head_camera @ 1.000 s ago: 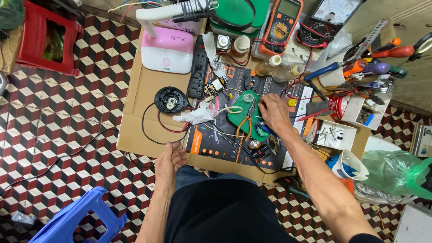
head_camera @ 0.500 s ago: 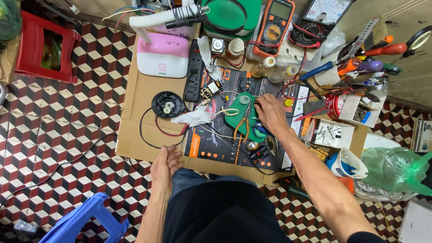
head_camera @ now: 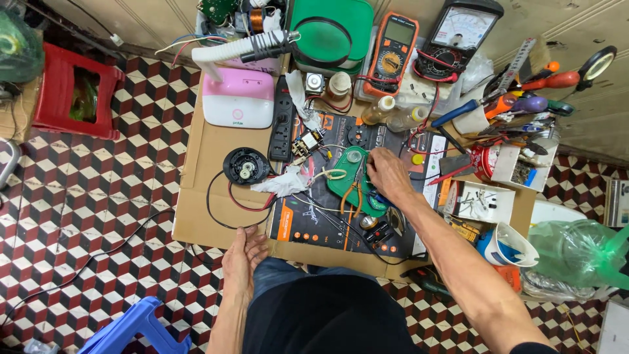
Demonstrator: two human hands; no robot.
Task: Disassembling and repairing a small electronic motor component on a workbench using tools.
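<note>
Green circuit board lay under our right hand, fingers curled on it, while our left hand, fingers together, pressed cardboard at seven o'clock.

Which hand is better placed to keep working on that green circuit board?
The right hand: it rests on the green circuit board. The left hand lies flat on the cardboard edge, well away from it.

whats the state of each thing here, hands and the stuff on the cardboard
left hand: open, flat on the cardboard's near edge, holding nothing
right hand: on the green circuit board, whether it grips anything cannot be told
green circuit board: flat on the dark mat, wires attached
round black part: lying flat, red and black leads trailing
pink and white box: closed
orange multimeter: lying flat, leads coiled beside
</note>
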